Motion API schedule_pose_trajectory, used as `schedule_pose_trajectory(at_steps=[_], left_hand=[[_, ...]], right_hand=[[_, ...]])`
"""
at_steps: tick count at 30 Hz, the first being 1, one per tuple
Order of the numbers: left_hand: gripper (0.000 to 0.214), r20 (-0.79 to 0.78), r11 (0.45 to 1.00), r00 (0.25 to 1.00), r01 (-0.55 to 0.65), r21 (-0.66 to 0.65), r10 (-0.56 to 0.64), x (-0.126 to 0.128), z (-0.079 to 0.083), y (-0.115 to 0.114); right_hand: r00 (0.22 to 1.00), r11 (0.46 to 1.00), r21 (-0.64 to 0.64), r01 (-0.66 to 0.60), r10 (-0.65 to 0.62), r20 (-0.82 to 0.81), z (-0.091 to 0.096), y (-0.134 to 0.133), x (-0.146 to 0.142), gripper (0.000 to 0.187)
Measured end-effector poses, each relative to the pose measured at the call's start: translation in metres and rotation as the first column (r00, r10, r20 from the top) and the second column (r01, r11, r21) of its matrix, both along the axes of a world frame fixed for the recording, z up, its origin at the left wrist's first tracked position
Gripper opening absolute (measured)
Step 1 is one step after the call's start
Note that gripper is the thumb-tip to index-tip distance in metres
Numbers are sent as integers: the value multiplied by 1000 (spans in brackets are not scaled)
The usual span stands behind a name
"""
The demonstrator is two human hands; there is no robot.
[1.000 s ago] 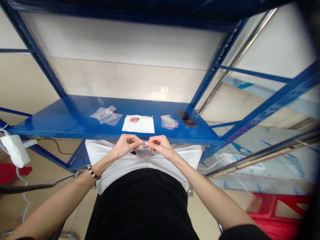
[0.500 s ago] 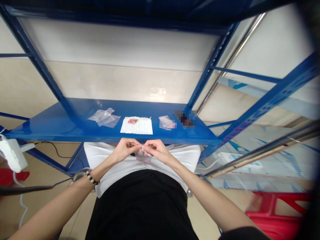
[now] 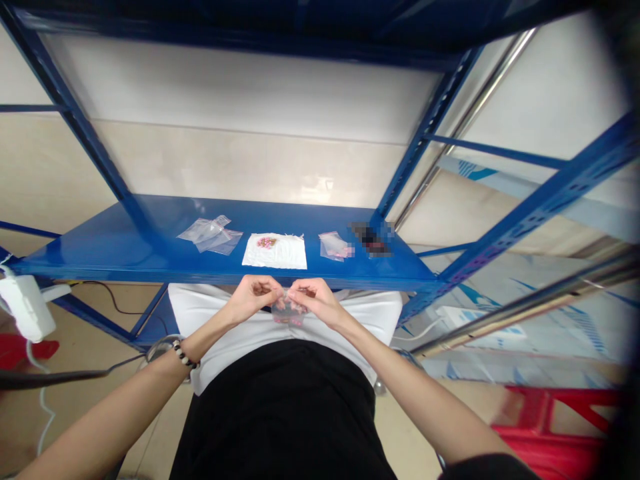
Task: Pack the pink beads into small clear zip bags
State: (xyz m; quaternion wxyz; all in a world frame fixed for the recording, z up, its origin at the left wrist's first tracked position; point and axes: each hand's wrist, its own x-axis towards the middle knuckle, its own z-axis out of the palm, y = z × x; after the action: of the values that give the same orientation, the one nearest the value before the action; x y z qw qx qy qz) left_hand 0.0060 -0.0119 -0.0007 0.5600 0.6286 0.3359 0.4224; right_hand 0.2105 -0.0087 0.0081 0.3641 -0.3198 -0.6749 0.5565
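Note:
Just in front of the shelf edge, my left hand (image 3: 254,297) and my right hand (image 3: 317,301) pinch the top edge of a small clear zip bag (image 3: 289,315) between thumbs and fingers. Small pink pieces show at the bottom of the bag, which hangs over my lap. Behind my hands, a white cloth (image 3: 280,256) lies on the blue shelf (image 3: 125,250) with a little heap of pink and greenish beads (image 3: 267,243) on it. What the pieces are exactly is too small to tell.
Several flat clear zip bags (image 3: 213,236) lie at the shelf's left. Right of the cloth is another bag (image 3: 332,245) with pink pieces, beside a blurred dark object (image 3: 371,239). Blue uprights (image 3: 420,133) frame the shelf. A red stool (image 3: 545,420) stands at lower right.
Both hands stay at the top of the bag with almost no movement; the fingertips have drawn very slightly apart. The view has shifted slightly.

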Motion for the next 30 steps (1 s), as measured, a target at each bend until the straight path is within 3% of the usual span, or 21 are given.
schedule_pose_trajectory(at_steps=[9,15,23,30], left_hand=[[29,-3,999,1000,19,29,-19,2,-5,4],[28,-9,997,998,69,24,-69,1,-2,2],[28,-16,995,996,94,26,-93,2,-1,-1],[27,2,999,1000,30,30,-30,0,3,2]], right_hand=[[1000,999,-37,-19,19,2,-1,2,0,33],[999,998,50,-31,30,19,1,1,-1,32],[998,998,46,-41,39,45,1,0,-1,31],[999,999,39,-15,14,32,3,4,3,32]])
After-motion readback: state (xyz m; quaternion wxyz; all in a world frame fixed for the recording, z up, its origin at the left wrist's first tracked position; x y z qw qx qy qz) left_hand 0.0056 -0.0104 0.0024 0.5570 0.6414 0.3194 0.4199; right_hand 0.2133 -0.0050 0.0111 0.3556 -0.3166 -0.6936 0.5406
